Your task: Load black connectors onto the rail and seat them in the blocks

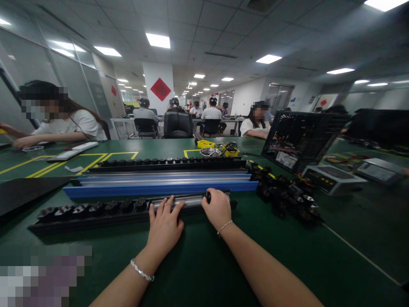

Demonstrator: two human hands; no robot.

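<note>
A long black channel strip (105, 222) lies across the table in front of me, a row of small black parts with metal pieces (111, 206) seated along its left half. My left hand (166, 221) rests on the strip just right of that row, fingers spread over its bare silvery stretch. At the strip's right end, my right hand (217, 209) is closed with the fingers curled round a small black part (208, 196). How much of that part is inside the grip is hidden. Behind the strip lie a blue rail (159, 188) and another black strip with similar parts (172, 161).
Loose black parts (284, 194) are piled to the right. Beyond them stand an open computer case (298, 140) and a power supply unit (332, 179). A metal dish (211, 152) and a yellow tray (206, 144) sit farther back. Co-workers sit around the table.
</note>
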